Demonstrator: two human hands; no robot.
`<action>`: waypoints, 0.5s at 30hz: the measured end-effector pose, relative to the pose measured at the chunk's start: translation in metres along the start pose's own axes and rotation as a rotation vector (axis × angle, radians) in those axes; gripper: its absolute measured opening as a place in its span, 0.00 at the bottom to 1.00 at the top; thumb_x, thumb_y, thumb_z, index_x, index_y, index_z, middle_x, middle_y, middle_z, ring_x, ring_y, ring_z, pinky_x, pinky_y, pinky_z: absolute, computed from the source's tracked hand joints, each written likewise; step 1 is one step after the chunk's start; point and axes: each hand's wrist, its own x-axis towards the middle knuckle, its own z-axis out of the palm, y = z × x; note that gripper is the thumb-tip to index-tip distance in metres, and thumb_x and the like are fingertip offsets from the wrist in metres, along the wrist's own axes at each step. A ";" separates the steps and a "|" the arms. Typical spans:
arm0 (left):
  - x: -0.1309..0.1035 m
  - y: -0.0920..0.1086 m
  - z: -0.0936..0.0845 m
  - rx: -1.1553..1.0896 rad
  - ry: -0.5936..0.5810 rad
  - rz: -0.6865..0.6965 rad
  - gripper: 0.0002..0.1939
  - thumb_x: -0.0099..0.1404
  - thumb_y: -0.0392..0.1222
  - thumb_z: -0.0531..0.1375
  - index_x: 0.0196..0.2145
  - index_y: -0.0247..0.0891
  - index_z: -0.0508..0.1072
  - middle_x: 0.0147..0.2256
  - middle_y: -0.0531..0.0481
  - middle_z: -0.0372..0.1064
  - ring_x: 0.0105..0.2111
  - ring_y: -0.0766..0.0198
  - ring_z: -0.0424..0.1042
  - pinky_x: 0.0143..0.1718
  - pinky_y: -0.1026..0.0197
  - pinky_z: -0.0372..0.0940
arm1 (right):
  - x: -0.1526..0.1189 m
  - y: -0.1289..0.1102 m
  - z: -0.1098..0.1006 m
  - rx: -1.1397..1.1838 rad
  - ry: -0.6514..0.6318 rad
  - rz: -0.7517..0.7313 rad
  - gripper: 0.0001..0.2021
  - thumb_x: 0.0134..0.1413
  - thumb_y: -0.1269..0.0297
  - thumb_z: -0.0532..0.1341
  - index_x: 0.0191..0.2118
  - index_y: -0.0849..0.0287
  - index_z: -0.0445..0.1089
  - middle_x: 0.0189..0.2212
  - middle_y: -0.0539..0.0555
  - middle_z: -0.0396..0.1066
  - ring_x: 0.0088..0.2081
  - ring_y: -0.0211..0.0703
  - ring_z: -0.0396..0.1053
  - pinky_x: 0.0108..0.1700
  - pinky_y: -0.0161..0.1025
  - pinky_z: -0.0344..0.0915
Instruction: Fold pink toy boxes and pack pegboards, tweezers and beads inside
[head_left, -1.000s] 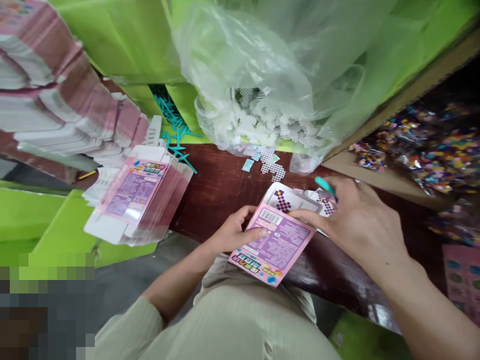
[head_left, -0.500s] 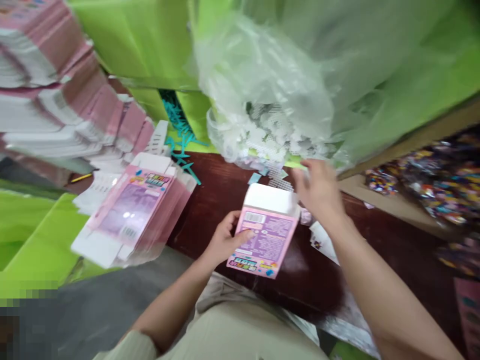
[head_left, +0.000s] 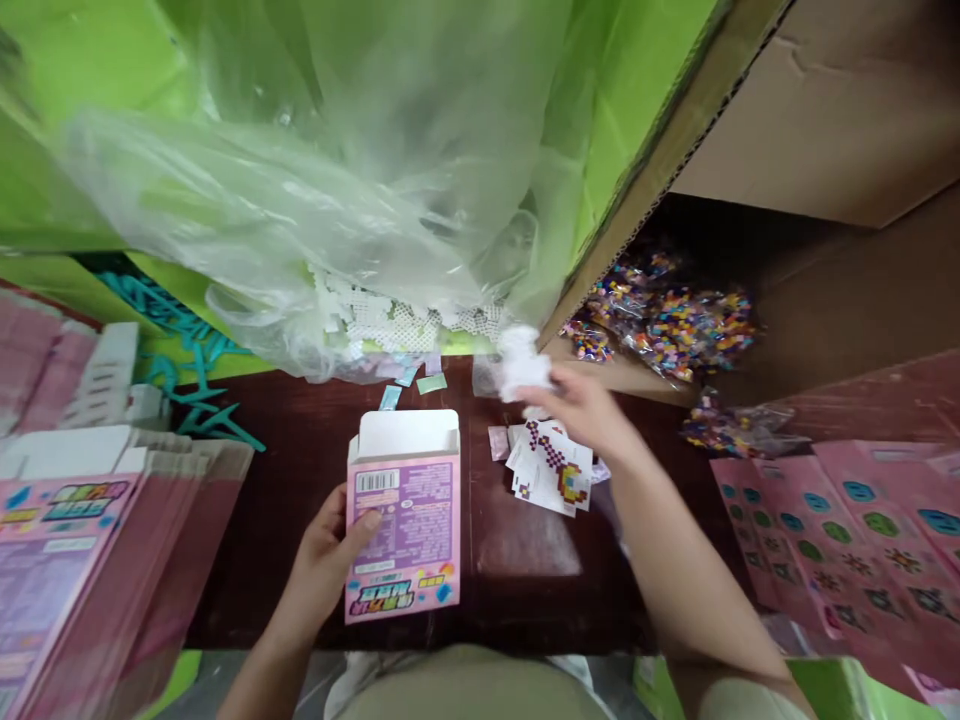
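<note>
My left hand (head_left: 324,558) holds a pink and purple carton (head_left: 403,512) by its left edge on the dark table, its white top flap open toward the far side. My right hand (head_left: 577,405) is raised beyond the carton and grips a white pegboard piece (head_left: 520,365), blurred, just below the mouth of a clear plastic bag (head_left: 315,230) that holds several white pegboards (head_left: 397,320). Under my right wrist lie pattern cards (head_left: 551,470) printed with pixel designs.
Flat pink cartons are stacked at the left (head_left: 67,560). Teal plastic tools (head_left: 187,390) lie at the back left. A cardboard box (head_left: 750,160) at the right holds bags of coloured beads (head_left: 667,320). Pink sticker sheets (head_left: 847,530) lie at the right.
The view swung to the right. My right hand left the carton, reached to the bag's mouth and now holds a white pegboard piece. My left hand kept the carton, now upright with its flap open.
</note>
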 end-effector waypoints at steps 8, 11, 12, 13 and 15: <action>0.010 0.011 0.018 -0.026 -0.026 0.046 0.29 0.57 0.50 0.78 0.52 0.42 0.77 0.46 0.48 0.81 0.38 0.59 0.80 0.39 0.61 0.79 | -0.009 0.110 -0.079 -0.333 -0.023 0.239 0.09 0.56 0.55 0.63 0.38 0.54 0.73 0.52 0.63 0.79 0.62 0.63 0.72 0.68 0.63 0.63; 0.010 0.010 0.021 -0.037 -0.028 0.035 0.30 0.57 0.50 0.78 0.53 0.42 0.76 0.45 0.48 0.82 0.38 0.59 0.80 0.39 0.61 0.79 | -0.043 0.107 -0.083 -0.322 -0.106 0.242 0.10 0.51 0.52 0.66 0.33 0.53 0.73 0.43 0.61 0.81 0.52 0.65 0.77 0.62 0.63 0.69; 0.009 0.009 0.020 -0.039 -0.027 0.029 0.30 0.57 0.50 0.78 0.53 0.42 0.76 0.45 0.48 0.82 0.38 0.59 0.81 0.39 0.60 0.79 | -0.056 0.105 -0.084 -0.272 -0.110 0.249 0.12 0.51 0.50 0.66 0.34 0.52 0.74 0.42 0.60 0.81 0.49 0.64 0.78 0.60 0.62 0.71; 0.009 0.008 0.019 -0.042 -0.023 0.023 0.30 0.57 0.50 0.78 0.53 0.41 0.76 0.45 0.47 0.81 0.37 0.59 0.81 0.39 0.60 0.79 | -0.066 0.105 -0.085 -0.191 -0.071 0.269 0.14 0.52 0.47 0.66 0.35 0.52 0.75 0.41 0.58 0.81 0.48 0.62 0.79 0.58 0.60 0.73; 0.008 0.007 0.018 -0.053 -0.016 0.019 0.30 0.56 0.50 0.78 0.53 0.41 0.76 0.45 0.47 0.81 0.37 0.60 0.80 0.38 0.61 0.79 | -0.071 0.107 -0.082 0.026 0.152 0.381 0.18 0.54 0.43 0.65 0.40 0.50 0.76 0.43 0.56 0.82 0.49 0.60 0.79 0.56 0.56 0.74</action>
